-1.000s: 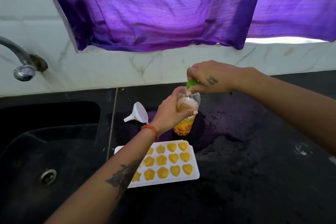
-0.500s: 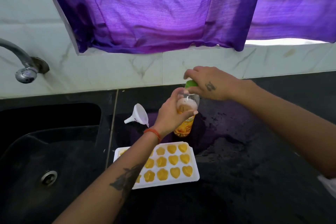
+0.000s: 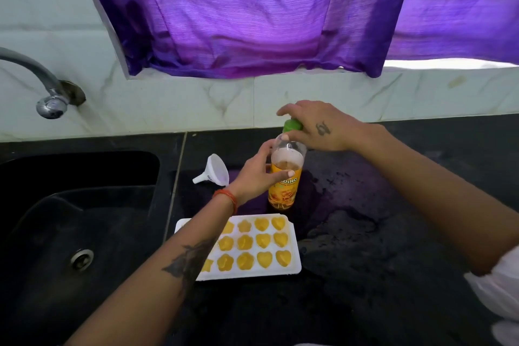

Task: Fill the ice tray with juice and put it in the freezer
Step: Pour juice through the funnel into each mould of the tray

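Gripping the bottle [image 3: 285, 177] at frame center with your left hand [image 3: 257, 174], twist the green cap [image 3: 292, 125] snug under your right hand [image 3: 314, 126]; the filled tray [image 3: 293, 247] sits just below.

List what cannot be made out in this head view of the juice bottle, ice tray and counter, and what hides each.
- Ice tray: its left cells, covered by the left forearm.
- Green cap: whether fully screwed on; the right hand covers it.
- Bottle label: print too small.
- Freezer: not in view.
- Tap: cut off by the left edge.
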Demonstrator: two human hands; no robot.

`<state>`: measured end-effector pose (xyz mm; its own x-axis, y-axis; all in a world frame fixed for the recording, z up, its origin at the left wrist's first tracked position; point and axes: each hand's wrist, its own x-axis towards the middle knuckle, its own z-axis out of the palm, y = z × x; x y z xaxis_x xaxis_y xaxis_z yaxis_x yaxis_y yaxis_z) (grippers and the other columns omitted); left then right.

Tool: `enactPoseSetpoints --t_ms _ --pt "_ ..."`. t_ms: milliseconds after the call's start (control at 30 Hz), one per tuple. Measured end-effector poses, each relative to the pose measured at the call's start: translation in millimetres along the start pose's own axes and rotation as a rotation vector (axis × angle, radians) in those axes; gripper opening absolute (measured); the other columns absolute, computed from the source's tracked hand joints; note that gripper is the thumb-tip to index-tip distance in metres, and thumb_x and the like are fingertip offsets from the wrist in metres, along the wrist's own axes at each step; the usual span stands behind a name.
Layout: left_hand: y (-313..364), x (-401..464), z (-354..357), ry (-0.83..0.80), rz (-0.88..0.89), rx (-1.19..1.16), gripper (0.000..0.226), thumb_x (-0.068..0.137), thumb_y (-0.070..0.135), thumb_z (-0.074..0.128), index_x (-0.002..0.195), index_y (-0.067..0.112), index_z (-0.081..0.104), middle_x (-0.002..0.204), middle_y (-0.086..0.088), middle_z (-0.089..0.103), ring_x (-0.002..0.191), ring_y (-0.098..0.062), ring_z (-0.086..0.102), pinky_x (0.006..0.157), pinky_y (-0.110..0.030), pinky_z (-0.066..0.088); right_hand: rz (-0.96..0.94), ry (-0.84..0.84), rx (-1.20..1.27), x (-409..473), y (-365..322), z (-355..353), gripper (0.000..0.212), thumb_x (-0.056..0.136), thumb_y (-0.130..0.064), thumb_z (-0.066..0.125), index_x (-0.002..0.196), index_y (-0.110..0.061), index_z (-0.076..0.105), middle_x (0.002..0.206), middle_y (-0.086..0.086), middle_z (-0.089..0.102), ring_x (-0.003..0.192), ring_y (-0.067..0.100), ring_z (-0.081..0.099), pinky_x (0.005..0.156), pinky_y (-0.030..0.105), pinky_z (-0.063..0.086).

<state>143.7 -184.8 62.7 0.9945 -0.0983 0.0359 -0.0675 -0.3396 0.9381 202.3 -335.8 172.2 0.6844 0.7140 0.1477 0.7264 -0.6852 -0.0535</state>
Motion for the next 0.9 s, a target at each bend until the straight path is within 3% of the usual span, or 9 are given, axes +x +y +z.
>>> enactPoseSetpoints --t_ms 67,133,333,433,500,633,733,833,900 --pt "2 1 -1 0.001 -0.006 0.032 0.07 0.082 0.026 0.071 0.139 0.029 0.03 0.132 0.0 0.053 0.113 -0.017 0.056 0.087 -0.027 0.049 -0.073 -0.02 -0.005 -3 0 0 0.035 0.095 -0.031 0.048 0.125 -0.013 0.051 0.114 0.011 0.056 0.097 0.023 0.054 0.078 0.025 0.039" --pt "2 0 5 0.068 0.013 0.073 0.07 0.082 0.027 0.07 0.141 0.027 0.03 0.131 -0.001 0.055 0.11 -0.017 0.057 0.089 -0.031 0.052 -0.049 0.09 -0.041 -8 -6 8 0.033 0.096 -0.029 0.047 0.122 -0.01 0.052 0.109 0.011 0.056 0.092 0.022 0.055 0.074 0.024 0.041" --pt "-3 -5 19 0.198 0.05 0.158 0.069 0.086 0.029 0.066 0.144 0.024 0.028 0.128 -0.002 0.06 0.112 -0.018 0.059 0.094 -0.044 0.05 0.271 0.29 -0.034 -1 -30 25 0.045 0.094 -0.044 0.045 0.11 -0.004 0.058 0.1 0.01 0.059 0.084 0.02 0.056 0.066 0.023 0.036" --pt "-3 -9 16 0.161 0.051 0.112 0.07 0.085 0.028 0.067 0.142 0.027 0.028 0.13 0.005 0.055 0.114 -0.015 0.058 0.097 -0.041 0.05 0.307 0.321 0.194 -5 -23 27 0.049 0.087 -0.054 0.051 0.108 -0.01 0.06 0.096 0.004 0.061 0.081 0.014 0.055 0.066 0.023 0.037" --pt "-6 -13 12 0.154 0.042 0.091 0.072 0.082 0.026 0.07 0.142 0.027 0.029 0.129 0.009 0.052 0.115 -0.013 0.056 0.098 -0.039 0.049 0.315 0.332 0.476 -19 -14 40 0.059 0.08 -0.057 0.059 0.123 -0.017 0.05 0.105 0.0 0.062 0.092 0.014 0.059 0.073 0.027 0.046" --pt "-23 -32 -2 0.272 -0.048 0.039 0.073 0.079 0.027 0.073 0.141 0.031 0.034 0.137 0.007 0.046 0.114 -0.013 0.055 0.091 -0.029 0.051 0.461 0.348 0.937 -52 -24 101 0.089 0.068 -0.043 0.078 0.141 -0.026 0.029 0.126 -0.003 0.055 0.11 0.012 0.056 0.091 0.038 0.051" --pt "-43 -49 -24 0.447 -0.042 0.077 0.054 0.082 0.023 0.071 0.131 0.027 0.049 0.125 0.011 0.053 0.104 -0.005 0.058 0.079 -0.018 0.051 0.424 0.403 0.948 -52 -41 133 0.1 0.063 -0.041 0.082 0.138 -0.049 0.016 0.134 -0.013 0.044 0.114 0.006 0.051 0.086 0.021 0.046" --pt "-66 -62 -51 0.589 -0.027 0.213 0.04 0.083 0.014 0.068 0.122 0.017 0.058 0.119 0.004 0.057 0.096 -0.006 0.061 0.078 -0.015 0.052 0.587 0.454 0.834 -39 -45 151 0.094 0.064 -0.04 0.082 0.138 -0.03 0.025 0.127 0.0 0.054 0.109 0.021 0.058 0.079 0.027 0.044" --pt "-82 -65 -70 0.64 -0.049 0.307 0.037 0.083 0.008 0.066 0.119 0.013 0.06 0.116 0.0 0.057 0.099 -0.016 0.062 0.082 -0.024 0.053 0.673 0.441 0.742 -31 -43 157 0.086 0.064 -0.042 0.081 0.131 -0.019 0.034 0.118 0.005 0.06 0.103 0.027 0.06 0.075 0.03 0.043"
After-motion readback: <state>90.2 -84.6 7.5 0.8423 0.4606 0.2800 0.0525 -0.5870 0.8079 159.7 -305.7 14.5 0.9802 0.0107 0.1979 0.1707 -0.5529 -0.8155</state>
